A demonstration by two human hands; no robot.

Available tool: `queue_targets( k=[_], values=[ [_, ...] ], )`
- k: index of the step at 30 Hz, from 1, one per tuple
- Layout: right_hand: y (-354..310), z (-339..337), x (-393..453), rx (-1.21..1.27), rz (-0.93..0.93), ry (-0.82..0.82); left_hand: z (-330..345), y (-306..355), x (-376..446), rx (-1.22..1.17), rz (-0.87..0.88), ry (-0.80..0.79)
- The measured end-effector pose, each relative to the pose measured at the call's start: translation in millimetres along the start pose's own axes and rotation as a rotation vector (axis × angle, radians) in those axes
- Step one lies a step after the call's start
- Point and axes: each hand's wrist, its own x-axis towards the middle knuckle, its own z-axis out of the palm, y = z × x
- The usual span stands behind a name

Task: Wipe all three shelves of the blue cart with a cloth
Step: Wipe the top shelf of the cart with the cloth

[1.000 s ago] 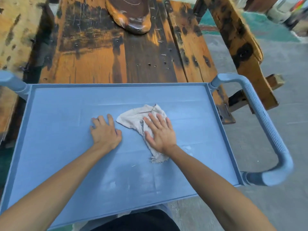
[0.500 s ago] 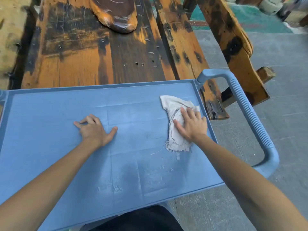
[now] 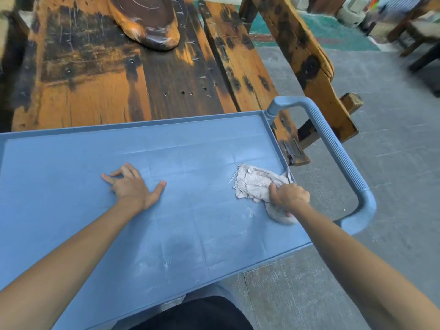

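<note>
Both ends of cloth (bunched) spill past right hand.

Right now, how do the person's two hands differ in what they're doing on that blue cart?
The left hand lies open and empty, fingers spread, pressed on the top shelf; the right hand is curled shut, gripping the cloth. The left hand sits near the shelf's middle; the right hand is at its right edge, close to the handle. Both rest on the same dusty top shelf.
</note>
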Motion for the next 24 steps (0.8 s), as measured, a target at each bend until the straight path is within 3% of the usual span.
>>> queue_targets(
  k=[5,6,8,11,13,14,19,24],
  values=[
    [-9,6,-23,0.079,-0.018,-0.273,14,-18,-10,-0.048,0.103,0.089],
    [-7,1,-23,0.053,0.005,-0.231,17,-24,-10,-0.096,0.128,0.091],
    [-6,-6,-23,-0.052,-0.008,0.035,23,-37,-10,-0.258,0.166,0.056],
    [-6,4,-23,0.037,-0.305,0.437,35,-60,-8,-0.526,0.258,0.039],
    [-7,26,-31,0.183,-0.499,0.437,46,-81,-8,-0.589,0.337,0.054],
    [-11,38,-37,0.252,-0.512,0.415,53,-94,-9,-0.565,0.378,0.073],
    [-53,71,-65,0.438,-0.248,0.349,87,-153,-27,-0.484,0.463,0.099],
    [-97,78,-106,0.474,-0.161,0.341,81,-157,-27,-0.494,0.504,0.016]
  ],
)
